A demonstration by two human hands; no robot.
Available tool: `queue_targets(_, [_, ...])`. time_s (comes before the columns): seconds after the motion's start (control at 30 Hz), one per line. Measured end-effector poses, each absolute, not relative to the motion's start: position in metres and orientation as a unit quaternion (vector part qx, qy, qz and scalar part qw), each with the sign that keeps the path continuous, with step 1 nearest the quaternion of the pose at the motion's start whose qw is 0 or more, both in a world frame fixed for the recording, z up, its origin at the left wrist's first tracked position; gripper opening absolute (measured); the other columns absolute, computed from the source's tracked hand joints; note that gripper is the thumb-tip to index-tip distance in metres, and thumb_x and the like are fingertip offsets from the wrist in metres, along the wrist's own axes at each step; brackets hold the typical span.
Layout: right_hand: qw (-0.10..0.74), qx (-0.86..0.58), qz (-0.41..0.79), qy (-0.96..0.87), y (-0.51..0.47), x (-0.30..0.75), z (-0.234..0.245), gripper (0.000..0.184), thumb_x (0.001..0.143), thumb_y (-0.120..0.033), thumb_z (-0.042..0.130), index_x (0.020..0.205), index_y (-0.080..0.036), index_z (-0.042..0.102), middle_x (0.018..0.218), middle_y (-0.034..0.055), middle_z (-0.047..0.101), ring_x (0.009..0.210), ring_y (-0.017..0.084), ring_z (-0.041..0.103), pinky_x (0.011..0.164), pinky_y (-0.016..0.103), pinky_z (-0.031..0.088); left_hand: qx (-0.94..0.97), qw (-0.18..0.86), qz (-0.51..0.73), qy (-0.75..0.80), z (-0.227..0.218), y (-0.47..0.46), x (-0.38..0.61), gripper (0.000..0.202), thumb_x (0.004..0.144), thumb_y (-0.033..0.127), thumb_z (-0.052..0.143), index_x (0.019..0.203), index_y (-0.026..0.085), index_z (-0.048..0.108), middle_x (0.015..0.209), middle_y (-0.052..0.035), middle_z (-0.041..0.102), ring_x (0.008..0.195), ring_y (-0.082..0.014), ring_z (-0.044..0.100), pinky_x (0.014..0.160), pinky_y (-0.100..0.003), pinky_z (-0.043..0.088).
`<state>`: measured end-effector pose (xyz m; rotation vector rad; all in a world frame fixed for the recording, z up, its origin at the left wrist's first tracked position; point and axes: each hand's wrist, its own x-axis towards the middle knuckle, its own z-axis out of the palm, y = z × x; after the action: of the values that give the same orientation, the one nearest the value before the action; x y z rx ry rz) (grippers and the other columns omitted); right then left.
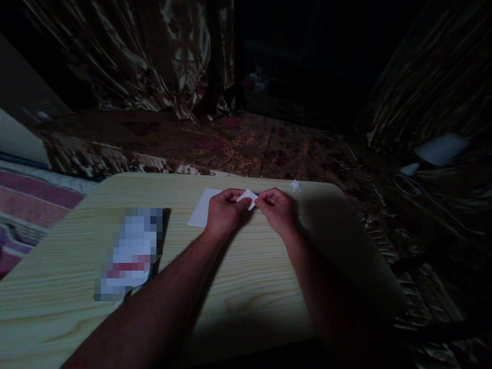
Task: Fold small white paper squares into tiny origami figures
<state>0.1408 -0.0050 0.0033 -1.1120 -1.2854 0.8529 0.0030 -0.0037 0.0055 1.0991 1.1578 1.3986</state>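
A small white piece of paper [248,197] is pinched between both my hands above the far part of a light wooden table [238,287]. My left hand [223,211] grips its left side with closed fingers. On the paper's right side my right hand [277,207] is closed too. Just behind my left hand a larger white sheet [200,210] lies flat on the table. A tiny white folded scrap [295,185] sits near the table's far edge, to the right of my hands.
A blurred white and red object [128,253] lies on the table's left part. Patterned dark fabric [215,141] covers the floor beyond. A white device [440,148] with a cable [418,192] lies at right. A striped rug [26,205] is at left.
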Motion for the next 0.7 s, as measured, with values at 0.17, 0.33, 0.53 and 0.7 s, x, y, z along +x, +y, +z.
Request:
queue_targets(0.17, [0.560,-0.494,0.390,-0.538,-0.0034,0.1434,0.0057,0.018,0.067,-0.033,0.067,0.073,-0.017,0.061,0.066,-0.0002,0.063,0.056,0.011,0.054,0.053,0.023,0.043,0.461,0.496,0.566,0.470,0.0066,-0.0042,0.0029,0.036,0.059,0.037,0.078,0.085,0.013,0.070,0.070,-0.0052,0.069,0.054,-0.0117,0.056,0.053,-0.023,0.043])
queue_targets(0.33, [0.556,-0.502,0.385,-0.539,-0.0047,0.1432,0.0065,0.017,0.069,-0.033,0.065,0.073,-0.017,0.063,0.063,-0.0002,0.062,0.054,0.010,0.052,0.051,0.022,0.041,0.463,0.500,0.556,0.476,0.0093,-0.0053,0.0031,0.037,0.058,0.037,0.078,0.084,0.012,0.070,0.069,-0.0045,0.068,0.053,-0.0114,0.055,0.051,-0.022,0.042])
queue_targets(0.53, [0.553,-0.514,0.367,-0.543,-0.0054,0.1432,0.0060,0.016,0.070,-0.033,0.063,0.071,-0.016,0.063,0.062,-0.0008,0.061,0.053,0.010,0.051,0.052,0.022,0.040,0.465,0.503,0.553,0.475,0.0091,-0.0059,0.0033,0.038,0.056,0.038,0.079,0.084,0.013,0.071,0.068,-0.0039,0.068,0.053,-0.0112,0.056,0.052,-0.022,0.043])
queue_targets(0.7, [0.558,-0.507,0.369,-0.544,-0.0055,0.1428,0.0059,0.015,0.070,-0.032,0.062,0.071,-0.017,0.062,0.060,-0.0013,0.060,0.053,0.010,0.050,0.051,0.022,0.039,0.469,0.506,0.547,0.474,0.0092,-0.0063,0.0029,0.039,0.057,0.040,0.078,0.086,0.013,0.071,0.070,-0.0049,0.069,0.055,-0.0122,0.057,0.052,-0.022,0.043])
